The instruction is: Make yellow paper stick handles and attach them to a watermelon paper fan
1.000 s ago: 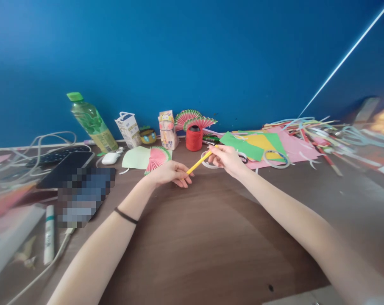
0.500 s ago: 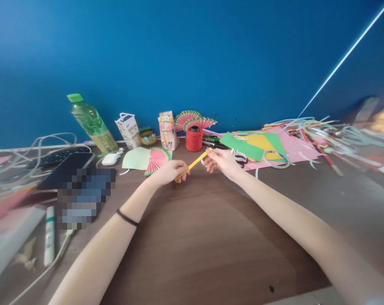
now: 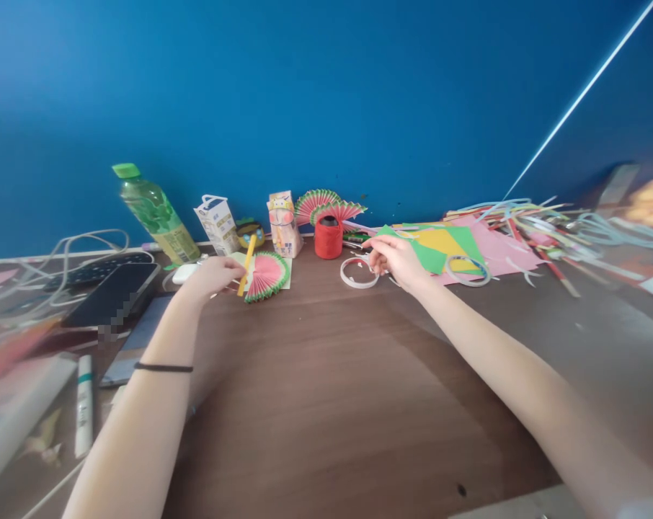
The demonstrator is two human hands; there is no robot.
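My left hand (image 3: 218,277) pinches a narrow yellow strip (image 3: 246,267) that looks like folded paper. It holds the strip upright beside a pleated watermelon-pattern paper fan (image 3: 267,276), which lies on a pale green sheet. My right hand (image 3: 396,259) is nearest to a white roll of tape (image 3: 359,274) lying on the desk. Its fingers are apart and slightly curled over the roll's right side; whether they touch it, I cannot tell. Behind this hand are green paper (image 3: 427,254) and yellow paper, partly covered.
Along the blue wall stand a green-capped bottle (image 3: 158,216), a white carton (image 3: 218,225), a decorated small box (image 3: 284,225) and a red-wrapped container (image 3: 328,239). A second tape roll (image 3: 468,271) sits on pink paper. Phones, a marker (image 3: 83,405) and cables lie left.
My left hand has moved left with the yellow strip, turning it more upright. My right hand has let go of the strip's other end and shifted slightly, uncovering the white tape roll.
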